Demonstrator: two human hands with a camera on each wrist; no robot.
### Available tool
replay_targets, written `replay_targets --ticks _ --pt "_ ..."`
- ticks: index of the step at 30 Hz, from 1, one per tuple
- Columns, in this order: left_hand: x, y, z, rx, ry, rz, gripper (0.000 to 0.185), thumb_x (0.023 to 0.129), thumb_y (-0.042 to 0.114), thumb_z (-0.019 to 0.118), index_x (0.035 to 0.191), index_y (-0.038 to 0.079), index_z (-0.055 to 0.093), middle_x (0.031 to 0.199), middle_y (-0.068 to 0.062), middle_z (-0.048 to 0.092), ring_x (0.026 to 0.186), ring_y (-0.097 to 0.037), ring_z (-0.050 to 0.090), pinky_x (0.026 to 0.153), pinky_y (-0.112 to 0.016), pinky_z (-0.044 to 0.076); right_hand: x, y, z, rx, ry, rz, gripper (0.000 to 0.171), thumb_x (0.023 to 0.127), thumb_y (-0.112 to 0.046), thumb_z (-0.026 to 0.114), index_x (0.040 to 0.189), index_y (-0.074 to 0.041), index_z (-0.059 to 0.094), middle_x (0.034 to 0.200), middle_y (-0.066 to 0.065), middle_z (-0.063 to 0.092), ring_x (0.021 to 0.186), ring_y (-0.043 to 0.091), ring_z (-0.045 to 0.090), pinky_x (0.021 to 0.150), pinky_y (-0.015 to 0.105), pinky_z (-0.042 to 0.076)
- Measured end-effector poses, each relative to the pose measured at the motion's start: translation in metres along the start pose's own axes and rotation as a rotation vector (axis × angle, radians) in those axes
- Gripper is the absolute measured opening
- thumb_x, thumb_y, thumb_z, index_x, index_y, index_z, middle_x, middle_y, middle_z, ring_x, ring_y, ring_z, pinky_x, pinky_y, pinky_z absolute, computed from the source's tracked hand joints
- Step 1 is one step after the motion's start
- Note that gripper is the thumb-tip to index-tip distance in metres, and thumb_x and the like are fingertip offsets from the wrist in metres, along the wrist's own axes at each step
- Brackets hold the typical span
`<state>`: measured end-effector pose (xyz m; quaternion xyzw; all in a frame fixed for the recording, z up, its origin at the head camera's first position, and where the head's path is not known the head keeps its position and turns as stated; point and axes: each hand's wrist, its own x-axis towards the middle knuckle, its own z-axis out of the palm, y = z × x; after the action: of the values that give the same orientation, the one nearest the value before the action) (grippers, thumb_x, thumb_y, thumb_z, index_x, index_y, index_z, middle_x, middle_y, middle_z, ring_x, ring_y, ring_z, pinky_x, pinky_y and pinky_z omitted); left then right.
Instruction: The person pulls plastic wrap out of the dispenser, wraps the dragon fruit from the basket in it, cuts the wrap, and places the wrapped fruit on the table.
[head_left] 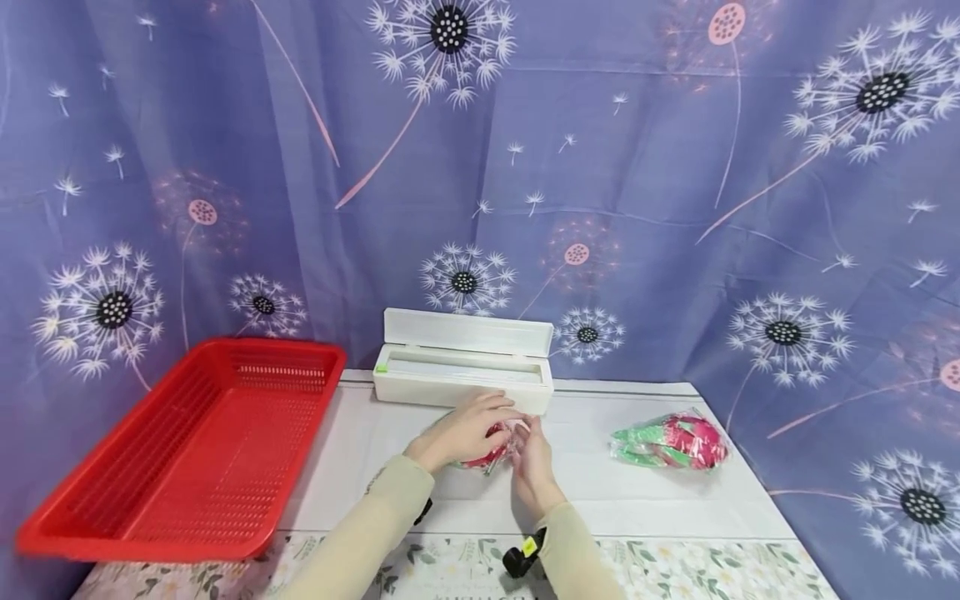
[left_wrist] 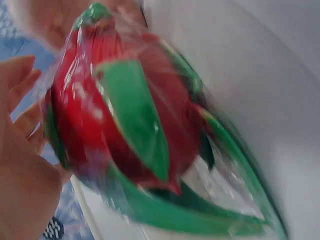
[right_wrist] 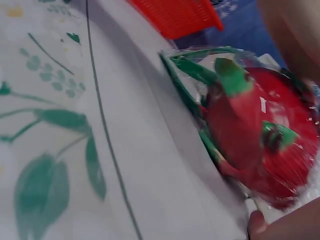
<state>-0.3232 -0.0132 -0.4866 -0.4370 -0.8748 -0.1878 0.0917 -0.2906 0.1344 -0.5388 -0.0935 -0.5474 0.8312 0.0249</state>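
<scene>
A red dragon fruit with green scales (left_wrist: 135, 120), wrapped in clear plastic film (right_wrist: 300, 187), lies on the white table surface in front of me. In the head view, my left hand (head_left: 468, 429) reaches over its top, fingers extended and slightly spread. My right hand (head_left: 534, 467) is at the fruit's right side, fingertips close to those of the left hand. There it pinches the loose film near the fruit's end. Much of the dragon fruit is hidden under the left hand in the head view; both wrist views show it close up.
Behind the hands stands a white film dispenser box (head_left: 465, 387), its lid (head_left: 468, 332) raised. A second wrapped dragon fruit (head_left: 693, 442) lies to the right. On the left is a large red plastic basket (head_left: 217, 458). A blue dandelion-print curtain (head_left: 637, 167) hangs behind the table.
</scene>
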Motion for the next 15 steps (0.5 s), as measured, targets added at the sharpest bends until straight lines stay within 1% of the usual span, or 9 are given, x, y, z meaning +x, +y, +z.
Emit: replay_targets --ticks 1,2,3,4,7,10,12,13,15 --pt "-0.004 -0.001 -0.002 -0.015 0.008 -0.029 0.038 0.098 0.025 0.057 0.136 0.016 0.059 0.143 -0.008 0.050 0.139 -0.028 0.035 0.114 -0.048 0.022 -0.002 -0.003 -0.005 0.022 -0.012 -0.003 0.065 0.107 -0.042 0.021 0.150 0.006 0.020 0.152 0.033 0.020 0.140 0.040 0.026 0.112 0.046 0.026" --pt "-0.008 -0.001 -0.004 -0.040 0.024 -0.057 0.039 0.099 0.026 0.056 0.137 0.016 0.058 0.146 -0.009 0.047 0.140 -0.029 0.033 0.114 -0.049 0.020 -0.004 -0.006 -0.009 0.019 -0.017 -0.001 0.068 0.106 -0.046 0.020 0.152 0.005 0.016 0.154 0.035 0.012 0.142 0.044 0.017 0.113 0.049 0.023" --pt "-0.013 -0.002 -0.006 -0.067 0.043 -0.091 0.039 0.100 0.026 0.055 0.138 0.016 0.057 0.149 -0.009 0.043 0.141 -0.029 0.031 0.114 -0.050 0.019 -0.007 -0.010 -0.013 0.021 -0.023 -0.005 0.069 0.106 -0.046 0.020 0.152 0.005 0.014 0.154 0.035 0.007 0.143 0.046 0.011 0.114 0.052 0.019" --pt "-0.018 -0.004 -0.006 -0.097 0.068 -0.125 0.039 0.100 0.026 0.055 0.138 0.017 0.057 0.151 -0.008 0.041 0.142 -0.030 0.030 0.114 -0.052 0.019 -0.009 -0.013 -0.017 0.019 -0.023 -0.008 0.069 0.106 -0.046 0.020 0.153 0.005 0.012 0.154 0.036 0.004 0.143 0.047 0.008 0.114 0.053 0.018" --pt "-0.038 -0.009 -0.005 -0.196 0.154 -0.232 0.040 0.101 0.027 0.055 0.140 0.016 0.055 0.153 -0.009 0.037 0.141 -0.031 0.030 0.113 -0.055 0.021 -0.017 -0.018 -0.025 -0.029 -0.007 0.009 0.064 0.107 -0.039 0.022 0.154 0.003 0.008 0.156 0.033 -0.001 0.144 0.046 0.005 0.114 0.054 0.017" --pt "-0.058 -0.018 0.002 -0.260 0.212 -0.328 0.047 0.101 0.033 0.054 0.144 0.014 0.049 0.154 -0.012 0.034 0.141 -0.032 0.030 0.111 -0.058 0.023 -0.029 -0.018 -0.022 -0.106 0.030 0.014 0.060 0.108 -0.032 0.022 0.154 0.002 0.006 0.157 0.030 -0.001 0.144 0.044 0.007 0.114 0.054 0.017" --pt "-0.066 -0.023 0.006 -0.280 0.213 -0.377 0.056 0.100 0.040 0.054 0.148 0.012 0.043 0.154 -0.014 0.034 0.141 -0.033 0.030 0.110 -0.059 0.023 -0.039 -0.015 -0.015 -0.190 0.028 -0.007 0.058 0.108 -0.030 0.022 0.154 0.003 0.007 0.158 0.028 0.001 0.144 0.044 0.008 0.113 0.054 0.019" --pt "-0.069 -0.025 0.008 -0.287 0.204 -0.392 0.061 0.099 0.043 0.054 0.149 0.011 0.040 0.154 -0.015 0.034 0.140 -0.034 0.030 0.110 -0.059 0.023 -0.044 -0.014 -0.010 -0.255 0.029 -0.025 0.058 0.108 -0.030 0.022 0.154 0.003 0.008 0.158 0.027 0.003 0.144 0.043 0.009 0.113 0.054 0.020" --pt "-0.071 -0.028 0.011 -0.303 0.177 -0.404 0.070 0.097 0.047 0.057 0.152 0.011 0.035 0.153 -0.015 0.034 0.139 -0.036 0.032 0.109 -0.059 0.025 -0.050 -0.012 0.001 -0.375 0.023 -0.059 0.059 0.108 -0.031 0.021 0.154 0.004 0.010 0.159 0.025 0.006 0.145 0.041 0.008 0.114 0.054 0.016"
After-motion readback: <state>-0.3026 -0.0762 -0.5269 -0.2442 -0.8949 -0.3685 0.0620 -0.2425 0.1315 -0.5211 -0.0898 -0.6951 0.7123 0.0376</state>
